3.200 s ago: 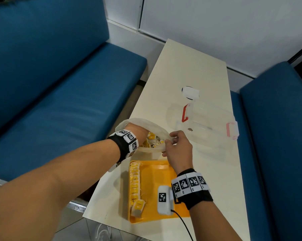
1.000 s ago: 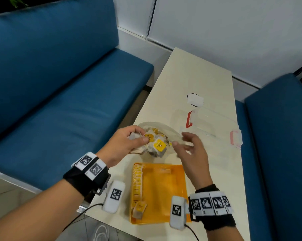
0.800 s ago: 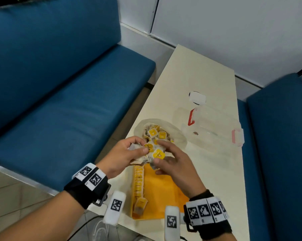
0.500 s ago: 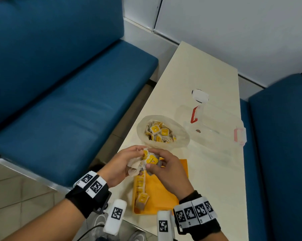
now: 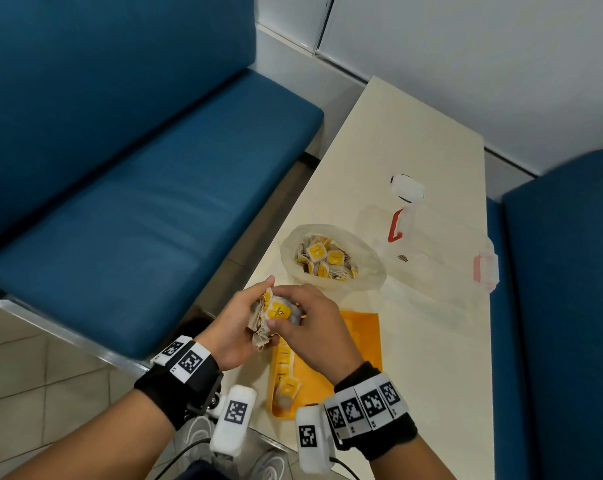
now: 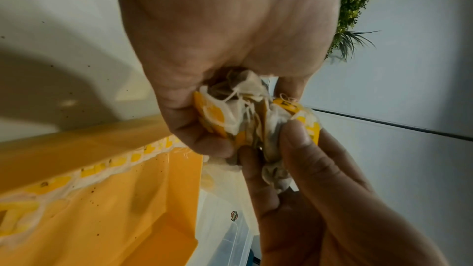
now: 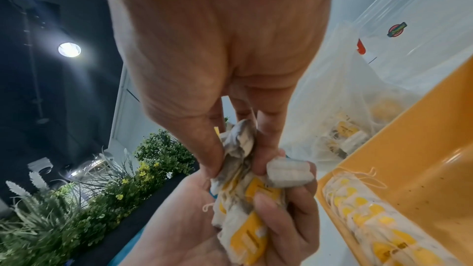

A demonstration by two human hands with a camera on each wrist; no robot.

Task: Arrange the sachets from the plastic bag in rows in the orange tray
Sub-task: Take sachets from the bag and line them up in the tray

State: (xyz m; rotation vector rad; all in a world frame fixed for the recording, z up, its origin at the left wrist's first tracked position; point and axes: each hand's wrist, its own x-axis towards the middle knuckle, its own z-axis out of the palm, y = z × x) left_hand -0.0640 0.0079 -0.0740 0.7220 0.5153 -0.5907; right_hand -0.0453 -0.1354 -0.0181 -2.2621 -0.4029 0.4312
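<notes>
Left hand (image 5: 234,327) grips a bunch of sachets (image 5: 276,315), now drawn back from the plastic bag (image 5: 331,261) to above the orange tray (image 5: 362,337) at the desk's near edge. Right hand (image 5: 314,327), earlier at the bag's rim, pinches the bunch's top sachet.

A: Where are the sachets (image 5: 275,315)?
B: A crumpled bunch, white paper with yellow labels and loose strings, sits above the tray's (image 5: 362,341) near-left part, gripped between the left hand (image 5: 236,327) and right hand (image 5: 314,327).

A: And the tray?
B: Orange, flat on the table near its front edge. One row of sachets (image 5: 284,368) stands along its left wall; the nearest one leans out of line.

A: The bag (image 5: 333,261)?
B: Translucent plastic, open at the top, just beyond the tray, with a heap of sachets inside.
</notes>
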